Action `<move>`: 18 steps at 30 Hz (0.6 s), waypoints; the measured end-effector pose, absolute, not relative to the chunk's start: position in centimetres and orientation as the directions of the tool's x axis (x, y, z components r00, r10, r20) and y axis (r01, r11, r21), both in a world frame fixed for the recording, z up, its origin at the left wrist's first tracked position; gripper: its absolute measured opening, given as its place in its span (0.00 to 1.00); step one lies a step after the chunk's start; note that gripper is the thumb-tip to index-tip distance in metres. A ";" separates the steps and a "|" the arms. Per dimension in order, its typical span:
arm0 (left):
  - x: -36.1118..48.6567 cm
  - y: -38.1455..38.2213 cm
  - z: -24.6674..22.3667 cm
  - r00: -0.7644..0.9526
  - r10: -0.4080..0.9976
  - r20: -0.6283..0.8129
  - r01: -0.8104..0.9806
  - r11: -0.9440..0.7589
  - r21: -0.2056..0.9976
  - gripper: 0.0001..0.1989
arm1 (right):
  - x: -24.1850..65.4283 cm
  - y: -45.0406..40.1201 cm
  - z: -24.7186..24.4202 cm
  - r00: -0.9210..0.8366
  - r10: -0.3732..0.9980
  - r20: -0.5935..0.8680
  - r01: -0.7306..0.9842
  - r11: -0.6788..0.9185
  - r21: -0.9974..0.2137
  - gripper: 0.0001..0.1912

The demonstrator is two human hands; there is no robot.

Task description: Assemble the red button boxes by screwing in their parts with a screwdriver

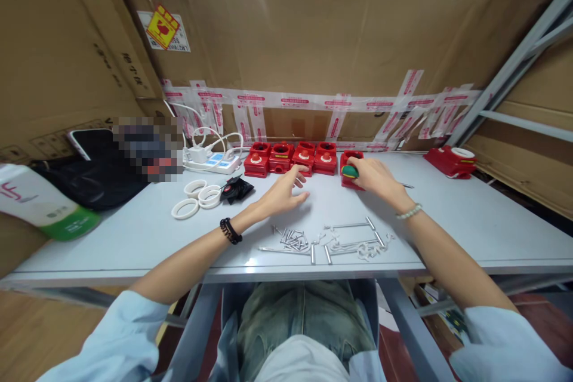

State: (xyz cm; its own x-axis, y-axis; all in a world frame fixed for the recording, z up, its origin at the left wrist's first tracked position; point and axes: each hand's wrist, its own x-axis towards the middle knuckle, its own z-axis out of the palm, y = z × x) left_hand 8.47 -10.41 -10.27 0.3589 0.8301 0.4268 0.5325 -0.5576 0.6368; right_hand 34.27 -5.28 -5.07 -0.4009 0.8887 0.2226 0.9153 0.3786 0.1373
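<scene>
My right hand (378, 178) is closed around the green and yellow handle of a screwdriver (350, 172). It is at a red housing (346, 161), which sits apart from the others and is partly covered by the hand. My left hand (285, 193) holds nothing and has its fingers apart, just in front of a row of several red housings (326, 166) with round openings. Nearer to me lie a pile of small screws (294, 239) and several T-shaped metal rods (349, 225) with tangled white string or chain (367, 249).
At left are several white rings (185, 209), a black plastic packet (237, 188), a white power strip (219, 162) with cables, and a green-and-white pack (67, 215). A red device with a white ring (451, 162) lies at far right. Cardboard (286, 30) walls the back; a metal frame (505, 65) stands right.
</scene>
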 end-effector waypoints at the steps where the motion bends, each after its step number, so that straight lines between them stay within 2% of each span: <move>1: 8.4 -10.4 -10.3 0.361 0.830 0.424 0.543 -0.558 0.628 0.25 | 34.3 -4.7 -5.2 -0.401 0.886 0.232 0.916 0.379 0.134 0.14; 7: 7.9 -10.6 -9.9 0.404 0.819 0.407 0.582 -0.574 0.576 0.20 | 34.1 -2.4 -5.7 -0.386 0.864 0.323 0.919 0.389 0.056 0.25; 9: 7.7 -10.7 -9.7 0.410 0.809 0.420 0.584 -0.587 0.560 0.19 | 34.9 -1.6 -5.3 -0.314 0.866 0.389 0.941 0.339 0.005 0.23; 11: 7.4 -10.8 -9.3 0.413 0.797 0.441 0.582 -0.603 0.546 0.18 | 36.8 -0.6 -4.7 -0.119 0.868 0.482 0.978 0.186 -0.093 0.18; 13: 7.1 -11.1 -8.9 0.414 0.787 0.457 0.579 -0.615 0.535 0.15 | 39.7 0.4 -3.9 0.188 0.833 0.521 0.971 -0.078 -0.227 0.20; 18: 6.7 -12.4 -7.9 0.442 0.760 0.476 0.599 -0.645 0.474 0.14 | 48.8 2.0 -3.6 0.509 0.739 0.442 0.859 -0.403 -0.316 0.25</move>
